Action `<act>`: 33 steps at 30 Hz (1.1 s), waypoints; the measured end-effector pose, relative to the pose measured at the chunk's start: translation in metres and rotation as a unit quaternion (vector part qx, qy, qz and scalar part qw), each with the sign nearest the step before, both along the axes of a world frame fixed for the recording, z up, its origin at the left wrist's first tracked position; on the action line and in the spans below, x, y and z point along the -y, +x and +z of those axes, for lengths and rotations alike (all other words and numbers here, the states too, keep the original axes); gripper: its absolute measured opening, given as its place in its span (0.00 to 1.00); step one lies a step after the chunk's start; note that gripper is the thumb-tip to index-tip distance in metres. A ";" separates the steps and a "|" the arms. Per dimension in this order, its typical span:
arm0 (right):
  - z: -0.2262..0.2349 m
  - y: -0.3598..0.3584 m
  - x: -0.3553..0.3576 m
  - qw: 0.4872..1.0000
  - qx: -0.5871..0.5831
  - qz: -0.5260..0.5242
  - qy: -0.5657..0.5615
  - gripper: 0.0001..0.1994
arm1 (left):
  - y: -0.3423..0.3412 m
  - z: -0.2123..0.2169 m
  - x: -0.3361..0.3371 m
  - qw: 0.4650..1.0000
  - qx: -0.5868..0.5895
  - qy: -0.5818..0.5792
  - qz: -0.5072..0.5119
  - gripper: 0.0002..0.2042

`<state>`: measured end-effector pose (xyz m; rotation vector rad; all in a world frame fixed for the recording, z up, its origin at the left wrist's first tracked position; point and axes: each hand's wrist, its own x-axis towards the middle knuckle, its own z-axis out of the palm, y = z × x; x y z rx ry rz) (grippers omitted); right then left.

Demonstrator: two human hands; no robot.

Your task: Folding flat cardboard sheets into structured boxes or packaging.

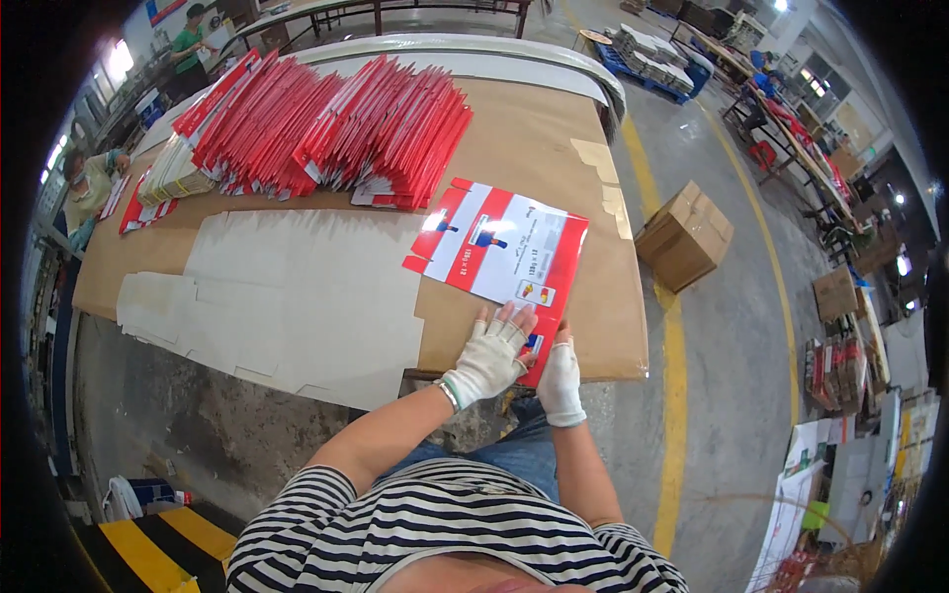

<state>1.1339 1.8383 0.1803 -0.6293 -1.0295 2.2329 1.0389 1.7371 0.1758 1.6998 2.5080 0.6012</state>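
From the head view, your left hand (pixel 491 358) lies flat and open-fingered on the near end of the red-and-white flat carton (pixel 500 251), and your right hand (pixel 560 381) is curled over its near edge right at the rim of the bench (pixel 554 148) — that overhang could let the glossy sheet slide off if your pressure eases. The carton is thin, printed card with small tabs; behind it, well apart, a fanned stack of red cartons (pixel 336 133) leans, and pale die-cut cardboard sheets (pixel 287 296) lie matte beside it.
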 end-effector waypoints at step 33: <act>0.065 -0.099 -0.197 0.861 0.320 0.100 0.382 0.23 | -0.269 0.070 -0.052 0.091 0.829 0.510 0.213 0.37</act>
